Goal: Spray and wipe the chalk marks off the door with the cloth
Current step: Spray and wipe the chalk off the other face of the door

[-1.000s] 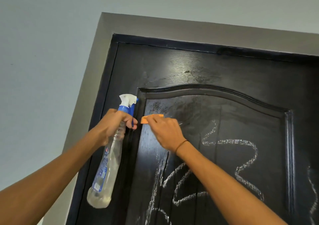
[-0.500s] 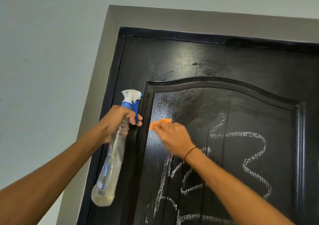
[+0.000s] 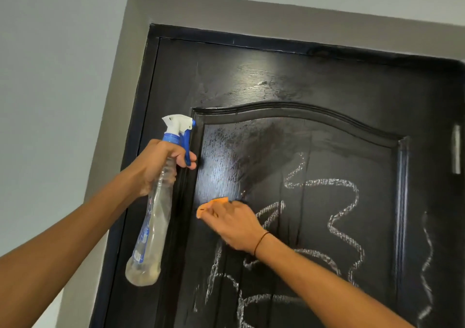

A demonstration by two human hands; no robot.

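A black panelled door [image 3: 314, 81] fills the right of the view, with white chalk marks [image 3: 344, 229] scrawled over its lower panel. The panel's upper left part is wet and free of chalk. My left hand [image 3: 156, 166] grips the neck of a clear spray bottle [image 3: 153, 227] with a white and blue trigger head, held up beside the door's left edge. My right hand [image 3: 234, 224] presses a small orange cloth [image 3: 212, 205] flat against the panel, at the upper edge of the chalk; most of the cloth is hidden under my fingers.
A grey door frame [image 3: 120, 96] runs up the left side and across the top. A pale wall [image 3: 50, 76] lies to the left and above. More chalk lines [image 3: 427, 264] run down the door's right stile.
My right hand has slid the orange cloth down the panel, from near its top left corner toward the chalk. The wet streak below the arch has grown. The bottle stays raised.
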